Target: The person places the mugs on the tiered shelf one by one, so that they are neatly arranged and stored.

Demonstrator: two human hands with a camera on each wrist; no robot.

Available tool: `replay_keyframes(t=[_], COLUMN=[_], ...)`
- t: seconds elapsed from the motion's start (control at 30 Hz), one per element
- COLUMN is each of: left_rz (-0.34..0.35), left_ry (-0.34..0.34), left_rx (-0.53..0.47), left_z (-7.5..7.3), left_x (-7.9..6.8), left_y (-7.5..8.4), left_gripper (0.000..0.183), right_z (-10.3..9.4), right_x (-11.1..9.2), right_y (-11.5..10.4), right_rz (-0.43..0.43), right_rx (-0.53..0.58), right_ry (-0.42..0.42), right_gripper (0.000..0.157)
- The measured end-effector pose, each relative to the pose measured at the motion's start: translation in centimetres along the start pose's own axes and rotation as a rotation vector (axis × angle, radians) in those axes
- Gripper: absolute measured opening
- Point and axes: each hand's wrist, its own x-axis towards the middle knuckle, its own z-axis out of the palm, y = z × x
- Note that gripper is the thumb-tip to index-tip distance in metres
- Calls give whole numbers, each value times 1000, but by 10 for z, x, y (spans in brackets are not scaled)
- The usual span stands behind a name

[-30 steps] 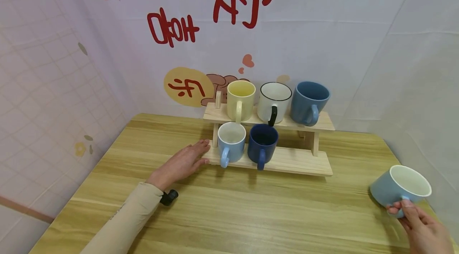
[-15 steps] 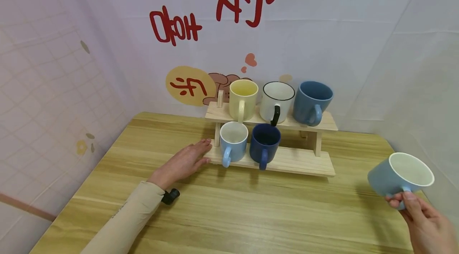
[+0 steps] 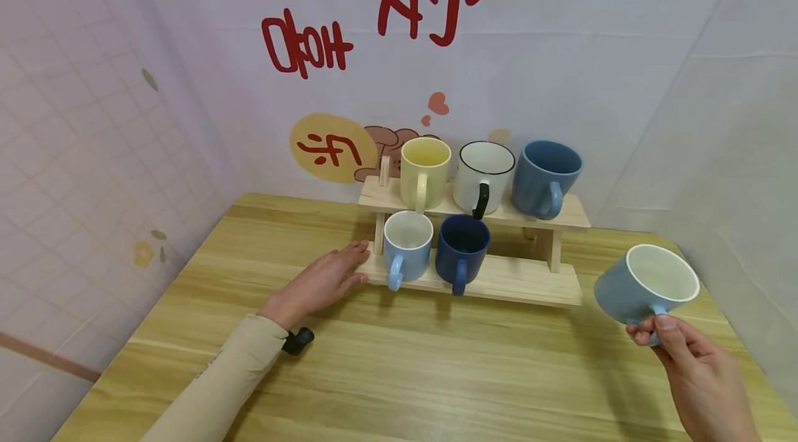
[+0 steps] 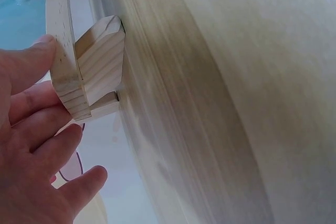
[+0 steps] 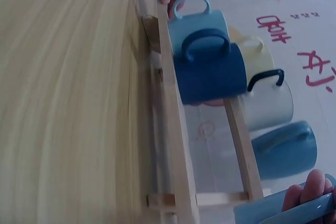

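My right hand (image 3: 704, 366) pinches the handle of a light blue mug (image 3: 636, 289) with a white inside, tilted above the table right of the stand. In the right wrist view that mug (image 5: 262, 209) shows only partly, at the bottom edge. On the left, my left hand (image 3: 318, 286) touches the left end of the two-tier wooden stand's lower board (image 3: 524, 279); its fingers are fairly straight, and the thumb (image 4: 37, 59) lies against the board's edge. A smaller light blue mug (image 3: 408, 248) and a navy mug (image 3: 463, 248) stand on this lower board.
On the upper board (image 3: 570, 210) stand a yellow mug (image 3: 424, 175), a white mug (image 3: 483, 182) with black rim and handle, and a steel-blue mug (image 3: 545, 179). A printed cloth (image 3: 530, 33) hangs behind the wooden table (image 3: 436, 373).
My right hand has raised the light blue mug off the table's right side and carried it left toward the stand. The left hand keeps its place at the board's end.
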Motion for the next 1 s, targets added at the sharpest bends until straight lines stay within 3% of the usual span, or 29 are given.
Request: replay_keyframes(t=[0.13,0.67,1.0], left_rz=[3,-6,9], left_ry=[2,6,3], left_rx=[5,-3,-24], left_z=[0,1,3], left_x=[-2,-4,-7], left_y=[0,-1,-1], left_gripper=[54,54,53], right_z=[17,82,113], right_x=[4,15,20], right_y=[1,15,36], right_rz=[57,146,150], right_rx=[-94,-244,-287], right_ry=[-8,-31,-10], right_gripper=[28,33,38])
